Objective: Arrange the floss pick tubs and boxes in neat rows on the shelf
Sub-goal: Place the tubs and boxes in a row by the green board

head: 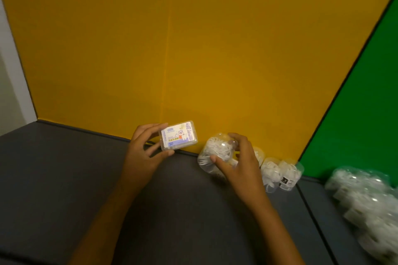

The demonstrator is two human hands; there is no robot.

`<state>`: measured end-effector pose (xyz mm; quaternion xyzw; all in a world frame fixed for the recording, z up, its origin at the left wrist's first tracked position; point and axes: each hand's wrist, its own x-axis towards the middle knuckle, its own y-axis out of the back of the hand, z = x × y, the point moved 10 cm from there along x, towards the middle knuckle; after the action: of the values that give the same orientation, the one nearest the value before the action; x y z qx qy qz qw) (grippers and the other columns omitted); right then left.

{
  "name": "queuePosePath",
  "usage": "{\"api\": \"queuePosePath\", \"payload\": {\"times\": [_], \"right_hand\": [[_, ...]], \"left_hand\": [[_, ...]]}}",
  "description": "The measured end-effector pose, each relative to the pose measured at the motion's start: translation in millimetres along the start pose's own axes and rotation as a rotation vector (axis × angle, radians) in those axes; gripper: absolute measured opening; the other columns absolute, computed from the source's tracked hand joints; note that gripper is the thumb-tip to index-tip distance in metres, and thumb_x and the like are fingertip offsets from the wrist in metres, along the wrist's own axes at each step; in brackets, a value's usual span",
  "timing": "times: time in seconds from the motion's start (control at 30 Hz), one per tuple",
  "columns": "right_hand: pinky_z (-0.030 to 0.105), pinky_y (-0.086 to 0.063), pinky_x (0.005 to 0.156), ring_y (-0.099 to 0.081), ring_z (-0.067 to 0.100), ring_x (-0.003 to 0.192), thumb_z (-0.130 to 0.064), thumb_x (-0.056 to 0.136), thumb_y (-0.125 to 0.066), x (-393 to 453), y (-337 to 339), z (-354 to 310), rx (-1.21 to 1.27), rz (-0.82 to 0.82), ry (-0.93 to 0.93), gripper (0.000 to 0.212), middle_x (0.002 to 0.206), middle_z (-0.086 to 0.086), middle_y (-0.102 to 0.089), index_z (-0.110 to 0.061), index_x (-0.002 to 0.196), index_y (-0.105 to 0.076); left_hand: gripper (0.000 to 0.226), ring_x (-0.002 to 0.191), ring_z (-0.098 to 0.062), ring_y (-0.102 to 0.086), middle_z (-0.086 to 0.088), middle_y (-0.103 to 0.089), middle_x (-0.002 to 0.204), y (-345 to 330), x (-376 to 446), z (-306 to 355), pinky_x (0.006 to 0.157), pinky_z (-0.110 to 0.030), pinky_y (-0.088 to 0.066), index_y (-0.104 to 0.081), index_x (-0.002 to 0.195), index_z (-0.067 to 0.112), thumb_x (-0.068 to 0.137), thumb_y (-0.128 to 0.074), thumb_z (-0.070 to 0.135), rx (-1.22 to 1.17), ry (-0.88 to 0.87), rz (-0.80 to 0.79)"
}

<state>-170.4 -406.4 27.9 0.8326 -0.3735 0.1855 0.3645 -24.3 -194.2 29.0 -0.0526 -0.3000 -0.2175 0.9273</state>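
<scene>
- The left hand [142,153] pinches a small clear rectangular box with a blue-and-white label [178,135] just left of centre, fingers clamped on its ends, above the dark grey shelf [64,178]; it could slip and land askew
- The right hand [237,161] curls round a clear round plastic tub [212,155] packed with white floss picks; nudging could topple the neighbouring clear tubs [280,173] at right

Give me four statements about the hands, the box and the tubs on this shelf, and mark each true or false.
1. The left hand holds a small labelled box. True.
2. The right hand is empty. False: it grips a clear tub of white floss picks.
3. The back wall behind the box is blue. False: it is yellow.
4. More clear tubs stand right of the held tub. True.
</scene>
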Motion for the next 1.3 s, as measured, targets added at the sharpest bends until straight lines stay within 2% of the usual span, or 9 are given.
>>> {"api": "queuePosePath", "payload": {"times": [0.07,0.17,0.33,0.53,0.7,0.93,1.07,1.17,1.3], "right_hand": [[0.029,-0.051,0.087,-0.055,0.011,0.110,-0.045,0.076,-0.078,-9.3,24.6,-1.8,-0.024,0.030,-0.006,0.065,0.124,-0.012,-0.051,-0.034,0.130,-0.044],[0.021,-0.053,0.077,-0.058,0.007,0.104,-0.048,0.076,-0.077,-27.4,65.1,-2.4,-0.061,0.070,-0.036,0.066,0.126,-0.012,-0.050,-0.038,0.131,-0.042],[0.025,-0.051,0.078,-0.056,0.007,0.101,-0.053,0.079,-0.072,-66.3,132.3,-11.4,-0.216,0.079,-0.042,0.070,0.128,-0.015,-0.047,-0.045,0.138,-0.035],[0.015,-0.048,0.074,-0.056,0.002,0.085,-0.034,0.082,-0.075,-122.8,213.4,-17.2,-0.307,0.043,-0.093,0.077,0.119,-0.010,-0.041,-0.050,0.143,-0.031],[0.027,-0.056,0.074,-0.056,0.010,0.092,-0.018,0.079,-0.076,-180.6,281.6,-27.9,-0.295,0.052,-0.130,0.068,0.123,-0.009,-0.041,-0.050,0.129,-0.044],[0.020,-0.051,0.077,-0.052,0.007,0.106,-0.009,0.076,-0.075,-258.3,365.0,-32.4,-0.315,0.100,-0.203,0.064,0.127,-0.010,-0.042,-0.044,0.121,-0.045],[0.019,-0.045,0.084,-0.048,0.001,0.106,-0.019,0.076,-0.079,-286.3,403.1,-31.1,-0.297,0.170,-0.223,0.056,0.123,-0.014,-0.043,-0.041,0.116,-0.047],[0.013,-0.040,0.079,-0.049,0.000,0.099,-0.026,0.076,-0.080,-292.7,423.5,-23.5,-0.289,0.228,-0.237,0.046,0.116,-0.015,-0.045,-0.038,0.109,-0.049],[0.016,-0.042,0.076,-0.051,-0.004,0.099,-0.030,0.079,-0.079,-285.6,438.7,-4.8,-0.280,0.260,-0.254,0.038,0.109,-0.015,-0.049,-0.035,0.102,-0.049]], "left_hand": [[0.060,0.123,-0.018,-0.052,0.000,-0.048,0.127,-9.8,-8.0,11.6,0.093,-0.027,-0.053,-0.059,0.124,0.011,0.070,-0.075,-0.009,0.005,-0.003,-0.021],[0.062,0.122,-0.013,-0.052,0.000,-0.049,0.126,-33.1,-27.0,37.2,0.093,-0.021,-0.051,-0.060,0.121,0.022,0.069,-0.075,-0.009,0.031,-0.028,-0.069],[0.063,0.121,-0.013,-0.054,0.000,-0.050,0.124,-78.3,-60.6,74.4,0.093,-0.022,-0.050,-0.062,0.118,0.021,0.067,-0.076,-0.012,-0.090,-0.026,-0.129],[0.059,0.122,-0.011,-0.052,0.003,-0.050,0.124,-141.2,-113.2,118.4,0.091,-0.017,-0.050,-0.062,0.120,0.016,0.069,-0.075,-0.010,-0.176,-0.025,-0.244],[0.057,0.125,-0.015,-0.050,0.002,-0.049,0.127,-189.8,-167.8,162.3,0.094,-0.026,-0.051,-0.062,0.121,0.014,0.070,-0.075,-0.006,-0.207,-0.031,-0.326],[0.058,0.122,-0.006,-0.051,0.006,-0.050,0.125,-243.4,-243.5,217.5,0.097,-0.022,-0.049,-0.062,0.121,0.018,0.071,-0.074,-0.009,-0.214,-0.004,-0.411],[0.060,0.122,-0.007,-0.051,0.008,-0.050,0.123,-270.5,-267.9,235.0,0.096,-0.019,-0.048,-0.061,0.122,0.020,0.071,-0.073,-0.011,-0.232,0.007,-0.448],[0.059,0.122,-0.008,-0.052,0.006,-0.050,0.124,-288.8,-271.5,242.6,0.096,-0.021,-0.049,-0.062,0.121,0.021,0.072,-0.074,-0.010,-0.232,0.005,-0.462],[0.059,0.120,-0.004,-0.052,0.006,-0.049,0.125,-310.7,-260.7,243.6,0.096,-0.021,-0.049,-0.061,0.121,0.021,0.072,-0.075,-0.007,-0.208,-0.006,-0.460]]}}
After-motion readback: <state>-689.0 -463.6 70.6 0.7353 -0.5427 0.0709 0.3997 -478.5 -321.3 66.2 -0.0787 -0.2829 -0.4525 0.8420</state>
